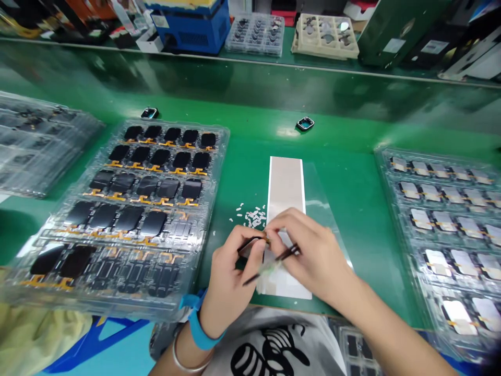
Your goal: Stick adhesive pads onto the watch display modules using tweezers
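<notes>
Head view: on the green bench (pixel 246 136), the batch looks partway through. The large tray (pixel 223 151) on the left has its three far rows filled with dark screens; the two nearest rows are only partly filled. The right-hand tray (pixel 395 219) carries silver-faced pieces; whether these are finished is unclear. Between the trays lies a pale strip (pixel 287 183), with white scraps (pixel 255 216) beside it. Above its near part, the left hand (pixel 230 282) clamps one dark screen (pixel 247 244) between its fingers, apparently unfinished. The right hand (pixel 319 256) grips dark tweezers (pixel 288 253), its fingertips pinched close by the screen's orange ribbon (pixel 267 239); their exact contact cannot be told.
</notes>
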`<state>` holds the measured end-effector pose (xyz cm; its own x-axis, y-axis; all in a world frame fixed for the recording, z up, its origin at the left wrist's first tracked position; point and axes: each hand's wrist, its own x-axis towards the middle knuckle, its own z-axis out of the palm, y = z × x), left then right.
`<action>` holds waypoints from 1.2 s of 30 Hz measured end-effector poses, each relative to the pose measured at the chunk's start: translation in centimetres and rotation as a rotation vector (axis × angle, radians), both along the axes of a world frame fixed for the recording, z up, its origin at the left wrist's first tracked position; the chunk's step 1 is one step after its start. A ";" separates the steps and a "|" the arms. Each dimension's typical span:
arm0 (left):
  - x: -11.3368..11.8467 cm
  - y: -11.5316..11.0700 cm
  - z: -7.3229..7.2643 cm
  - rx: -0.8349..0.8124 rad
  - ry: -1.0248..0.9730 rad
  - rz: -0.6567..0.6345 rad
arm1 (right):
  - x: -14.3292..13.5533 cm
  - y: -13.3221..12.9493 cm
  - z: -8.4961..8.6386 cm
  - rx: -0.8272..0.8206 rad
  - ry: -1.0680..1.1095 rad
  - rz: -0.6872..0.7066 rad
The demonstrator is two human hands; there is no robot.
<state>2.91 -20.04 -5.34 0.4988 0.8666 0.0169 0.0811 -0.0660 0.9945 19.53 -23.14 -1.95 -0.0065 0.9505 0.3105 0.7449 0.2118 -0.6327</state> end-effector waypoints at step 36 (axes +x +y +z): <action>0.2 -0.4 -0.1 -0.208 -0.149 0.036 | -0.1 1.5 0.0 -0.311 0.779 0.125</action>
